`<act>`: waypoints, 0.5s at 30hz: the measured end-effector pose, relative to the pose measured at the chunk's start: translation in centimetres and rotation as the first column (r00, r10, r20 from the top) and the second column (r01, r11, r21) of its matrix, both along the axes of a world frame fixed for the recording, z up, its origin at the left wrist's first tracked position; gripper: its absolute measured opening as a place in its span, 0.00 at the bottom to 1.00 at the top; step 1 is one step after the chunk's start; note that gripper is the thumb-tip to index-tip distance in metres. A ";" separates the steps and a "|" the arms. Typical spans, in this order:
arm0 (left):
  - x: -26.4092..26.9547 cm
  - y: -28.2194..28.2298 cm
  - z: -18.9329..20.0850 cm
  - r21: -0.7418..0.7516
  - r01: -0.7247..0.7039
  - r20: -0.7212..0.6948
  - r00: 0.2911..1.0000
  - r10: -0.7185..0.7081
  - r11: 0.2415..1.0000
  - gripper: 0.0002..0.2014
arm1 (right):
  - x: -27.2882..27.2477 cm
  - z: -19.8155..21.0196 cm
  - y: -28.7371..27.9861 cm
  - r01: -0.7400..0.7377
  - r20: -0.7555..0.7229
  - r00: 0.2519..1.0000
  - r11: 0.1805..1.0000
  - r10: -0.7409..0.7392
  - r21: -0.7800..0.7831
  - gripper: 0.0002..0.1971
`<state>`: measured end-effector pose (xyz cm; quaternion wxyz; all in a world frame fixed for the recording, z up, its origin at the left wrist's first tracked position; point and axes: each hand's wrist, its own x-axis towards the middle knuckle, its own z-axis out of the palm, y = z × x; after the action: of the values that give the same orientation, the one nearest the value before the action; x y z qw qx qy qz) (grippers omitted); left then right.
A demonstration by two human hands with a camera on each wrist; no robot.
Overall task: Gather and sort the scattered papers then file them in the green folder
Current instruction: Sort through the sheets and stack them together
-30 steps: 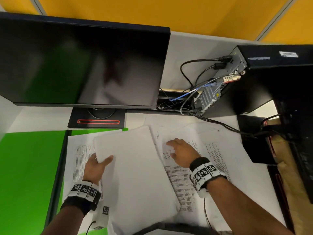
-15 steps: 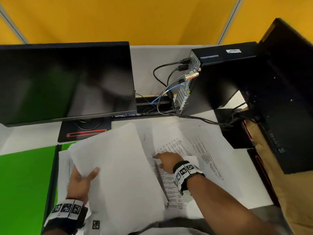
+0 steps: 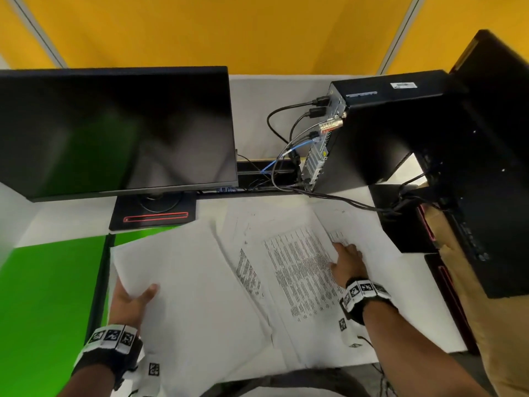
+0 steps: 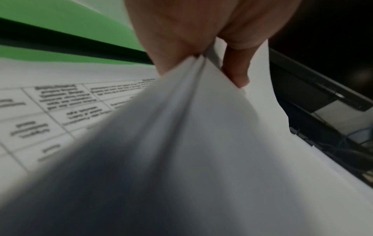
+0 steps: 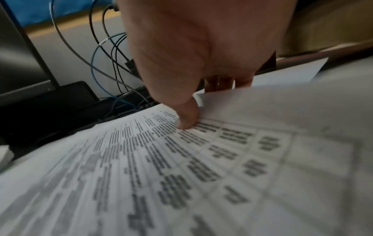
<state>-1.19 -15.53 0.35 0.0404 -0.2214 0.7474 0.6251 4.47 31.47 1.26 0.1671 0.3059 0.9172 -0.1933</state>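
My left hand point(image 3: 140, 296) holds a stack of white papers point(image 3: 194, 296) at its left edge, thumb on top. The left wrist view shows the left hand point(image 4: 203, 57) pinching that stack point(image 4: 201, 143) above a printed table sheet point(image 4: 50, 111). The green folder point(image 3: 51, 296) lies open at the left, partly under the papers. My right hand point(image 3: 345, 253) rests flat on a printed sheet point(image 3: 300, 270) among overlapping loose sheets. In the right wrist view the right hand's thumb point(image 5: 185, 121) presses on the printed sheet point(image 5: 141, 159). A raised sheet edge point(image 5: 262, 102) hides its fingertips.
A dark monitor point(image 3: 114, 130) on a black stand base point(image 3: 154, 216) stands behind the papers. A black computer tower point(image 3: 380, 133) with trailing cables point(image 3: 286, 156) sits at the back right. More black equipment point(image 3: 486, 167) and brown cardboard point(image 3: 472, 310) line the right edge.
My right hand has slid to the right across the printed sheets, uncovering more text. The left hand has kept hold of the white stack and lifted it slightly.
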 end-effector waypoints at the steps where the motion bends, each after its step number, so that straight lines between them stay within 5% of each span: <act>1: 0.0 0.0 -0.4 -0.044 0.000 0.015 1.000 0.001 0.999 0.26 | -0.1 -0.1 -0.4 -0.001 -0.007 1.000 1.000 0.001 0.014 0.29; 15: -0.7 0.1 -1.8 -0.291 0.060 0.179 0.984 -0.007 0.955 0.31 | -1.6 -0.7 -3.7 0.137 0.082 0.986 0.987 -0.144 0.083 0.51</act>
<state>-1.92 -15.38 -1.44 0.0833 -0.2667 0.8296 0.4835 2.91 27.81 0.53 0.1811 0.3842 0.8919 -0.1554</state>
